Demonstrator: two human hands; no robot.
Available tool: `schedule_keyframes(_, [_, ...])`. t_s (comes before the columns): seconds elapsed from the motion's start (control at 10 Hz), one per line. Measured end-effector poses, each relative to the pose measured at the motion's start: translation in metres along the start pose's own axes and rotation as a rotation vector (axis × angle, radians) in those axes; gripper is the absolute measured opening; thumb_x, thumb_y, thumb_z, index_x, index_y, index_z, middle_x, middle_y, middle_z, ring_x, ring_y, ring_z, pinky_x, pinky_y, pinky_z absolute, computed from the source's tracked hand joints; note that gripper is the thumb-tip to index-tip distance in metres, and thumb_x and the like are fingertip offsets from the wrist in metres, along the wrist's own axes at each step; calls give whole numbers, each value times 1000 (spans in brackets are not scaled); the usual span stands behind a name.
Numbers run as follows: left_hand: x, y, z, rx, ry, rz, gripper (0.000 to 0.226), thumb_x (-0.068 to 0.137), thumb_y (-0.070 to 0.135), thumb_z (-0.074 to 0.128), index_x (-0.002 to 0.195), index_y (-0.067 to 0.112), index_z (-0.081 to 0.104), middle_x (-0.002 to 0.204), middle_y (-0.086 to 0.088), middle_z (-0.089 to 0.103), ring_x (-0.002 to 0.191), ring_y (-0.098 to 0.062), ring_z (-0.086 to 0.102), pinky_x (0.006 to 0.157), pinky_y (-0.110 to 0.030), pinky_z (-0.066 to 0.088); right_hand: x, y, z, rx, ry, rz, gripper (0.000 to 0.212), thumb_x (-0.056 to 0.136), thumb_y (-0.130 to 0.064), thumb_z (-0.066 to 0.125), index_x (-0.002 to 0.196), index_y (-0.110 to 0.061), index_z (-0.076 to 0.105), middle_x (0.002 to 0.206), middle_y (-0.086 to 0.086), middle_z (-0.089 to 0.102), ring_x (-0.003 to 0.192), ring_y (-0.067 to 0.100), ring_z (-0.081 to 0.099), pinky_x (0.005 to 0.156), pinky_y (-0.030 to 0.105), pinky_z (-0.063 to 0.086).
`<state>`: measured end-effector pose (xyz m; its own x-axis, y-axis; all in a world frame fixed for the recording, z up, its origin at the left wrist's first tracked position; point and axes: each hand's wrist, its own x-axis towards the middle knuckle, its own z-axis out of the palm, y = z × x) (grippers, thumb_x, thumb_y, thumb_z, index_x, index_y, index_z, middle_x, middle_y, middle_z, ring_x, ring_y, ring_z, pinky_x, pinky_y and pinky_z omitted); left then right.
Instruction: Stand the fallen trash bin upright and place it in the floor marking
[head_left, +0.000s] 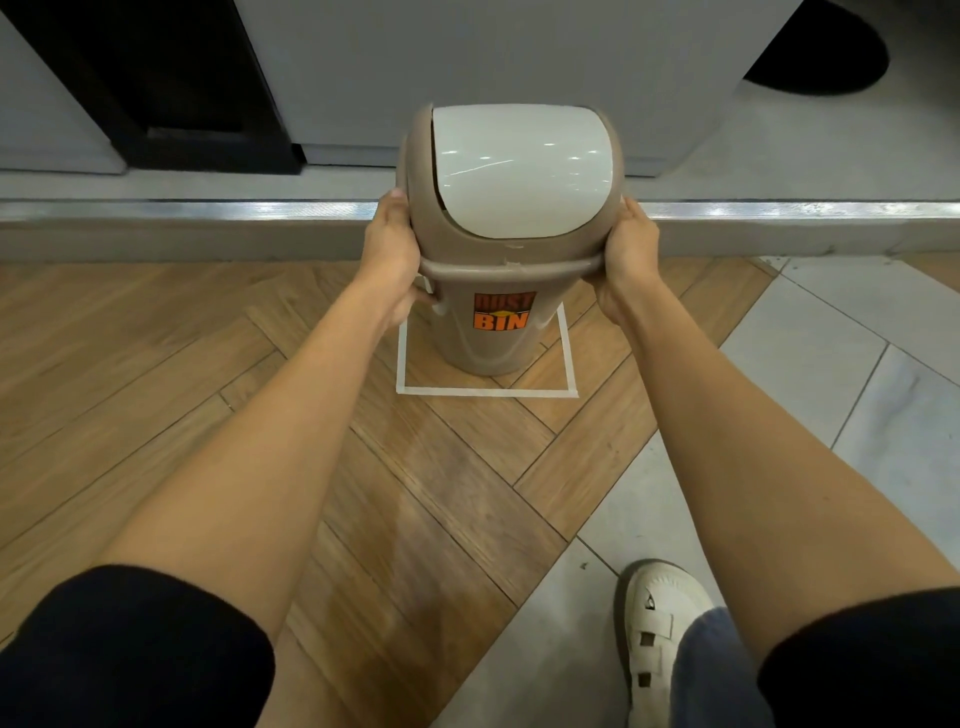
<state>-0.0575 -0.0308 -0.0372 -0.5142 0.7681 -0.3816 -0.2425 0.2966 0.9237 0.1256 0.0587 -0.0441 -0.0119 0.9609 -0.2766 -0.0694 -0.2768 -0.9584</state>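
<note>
Dustbin (488, 332) is standing upright inside the white tape square (483, 391), base on the wood floor. Left hand (393, 244) and right hand (627, 248) are both grasping its rim from opposite sides, likely steadying it while centering.

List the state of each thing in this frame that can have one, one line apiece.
Trash bin: upright, base inside the floor marking.
Swing lid: closed.
Floor marking: white tape square, near edge and both sides visible, far edge hidden by the bin.
Left hand: gripping the bin's left side at the rim.
Right hand: gripping the bin's right side at the rim.
</note>
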Motion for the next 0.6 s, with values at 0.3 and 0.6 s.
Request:
schedule_keyframes(0.3, [-1, 1, 0, 10, -1, -46, 41, 104, 37, 18, 121, 29, 55, 115, -8, 68, 103, -34, 65, 82, -68, 52, 0, -6, -5, -4, -55, 50, 41, 102, -18, 31, 132, -15, 58, 109, 5, 70, 100, 23, 65, 89, 46, 57])
schedule_keyframes(0.6, [6, 52, -9, 188, 189, -52, 50, 100, 23, 43, 148, 32, 35, 147, -3, 48, 132, -29, 46, 108, -55, 38, 9, -55, -16, -334, -50, 120, 55, 96, -4, 32, 149, -15, 38, 148, 10, 49, 136, 28, 44, 111, 44, 34])
